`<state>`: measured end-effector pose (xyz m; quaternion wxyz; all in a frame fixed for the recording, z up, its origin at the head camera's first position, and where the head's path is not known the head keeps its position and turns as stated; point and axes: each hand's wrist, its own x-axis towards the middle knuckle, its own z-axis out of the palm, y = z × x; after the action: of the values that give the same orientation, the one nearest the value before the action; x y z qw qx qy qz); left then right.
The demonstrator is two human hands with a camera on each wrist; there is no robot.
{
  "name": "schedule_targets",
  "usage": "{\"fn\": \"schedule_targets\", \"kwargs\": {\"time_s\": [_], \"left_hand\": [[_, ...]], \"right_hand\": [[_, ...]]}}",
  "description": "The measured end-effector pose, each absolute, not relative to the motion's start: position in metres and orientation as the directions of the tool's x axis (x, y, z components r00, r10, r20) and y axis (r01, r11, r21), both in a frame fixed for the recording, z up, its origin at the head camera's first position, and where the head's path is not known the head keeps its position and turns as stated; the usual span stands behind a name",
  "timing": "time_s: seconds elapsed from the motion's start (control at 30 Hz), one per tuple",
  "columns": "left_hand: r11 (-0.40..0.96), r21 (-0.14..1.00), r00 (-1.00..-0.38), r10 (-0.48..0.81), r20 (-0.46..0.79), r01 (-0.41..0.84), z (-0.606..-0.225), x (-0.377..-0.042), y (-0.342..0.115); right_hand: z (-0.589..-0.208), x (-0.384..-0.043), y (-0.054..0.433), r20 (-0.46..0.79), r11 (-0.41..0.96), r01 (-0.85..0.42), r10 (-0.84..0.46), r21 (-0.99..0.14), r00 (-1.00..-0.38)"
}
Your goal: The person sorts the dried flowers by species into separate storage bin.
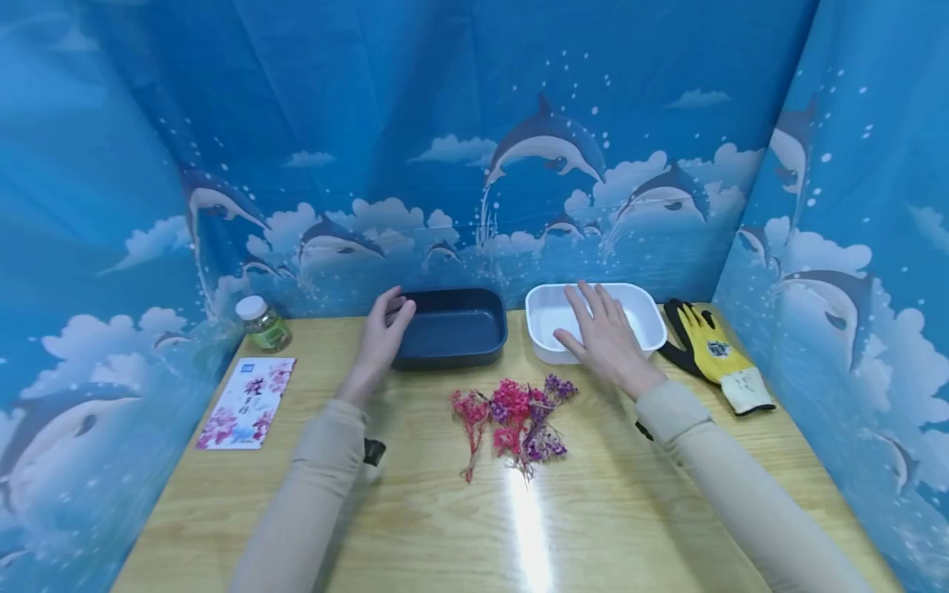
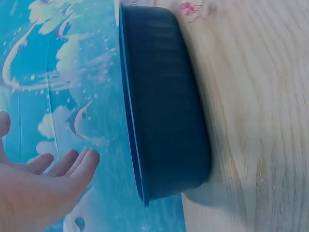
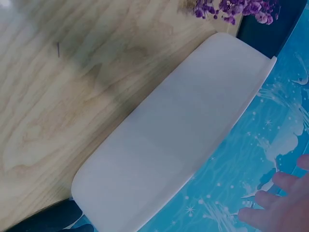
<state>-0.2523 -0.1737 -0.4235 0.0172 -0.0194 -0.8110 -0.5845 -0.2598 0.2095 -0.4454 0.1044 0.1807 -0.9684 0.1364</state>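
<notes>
A dark blue rectangular tray (image 1: 460, 360) stands at the back middle of the table, and a white rectangular tray (image 1: 547, 351) is to its right. My left hand (image 1: 383, 333) is at the dark tray's left end; in the left wrist view its loosely bent fingers (image 2: 87, 166) appear apart from the tray wall. Over the white tray my right hand (image 1: 606, 333) is spread, holding nothing; in the right wrist view its fingertips (image 3: 253, 217) show beyond the rim. In front of the trays lie dried flowers: a pink sprig (image 1: 470, 409), a red-pink bunch (image 1: 510, 401) and purple sprigs (image 1: 544, 442).
At the left are a lidded glass jar (image 1: 268, 329) with green contents and a flower-printed card (image 1: 248, 403). A yellow and black work glove (image 1: 708, 346) lies at the right. A blue dolphin-printed curtain (image 1: 474, 165) borders the wooden table (image 1: 430, 511).
</notes>
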Motion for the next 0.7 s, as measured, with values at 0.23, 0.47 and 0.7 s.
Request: {"fn": "schedule_targets", "kwargs": {"time_s": [0.23,0.47,0.7], "left_hand": [[0.037,0.988,-0.989,0.013,-0.148,-0.147,-0.421,-0.258,-0.192],[-0.223,0.942,-0.968,0.088,-0.235,-0.249,-0.422,-0.26,-0.206],[-0.363,0.878,-0.95,0.105,-0.295,-0.313,-0.423,-0.263,-0.229]], "right_hand": [[-0.449,-0.255,0.208,0.301,0.89,-0.414,-0.348,-0.193,-0.888],[-0.453,-0.251,0.209,0.339,0.875,-0.44,-0.359,-0.202,-0.869],[-0.455,-0.246,0.211,0.365,0.863,-0.467,-0.378,-0.193,-0.85]]}}
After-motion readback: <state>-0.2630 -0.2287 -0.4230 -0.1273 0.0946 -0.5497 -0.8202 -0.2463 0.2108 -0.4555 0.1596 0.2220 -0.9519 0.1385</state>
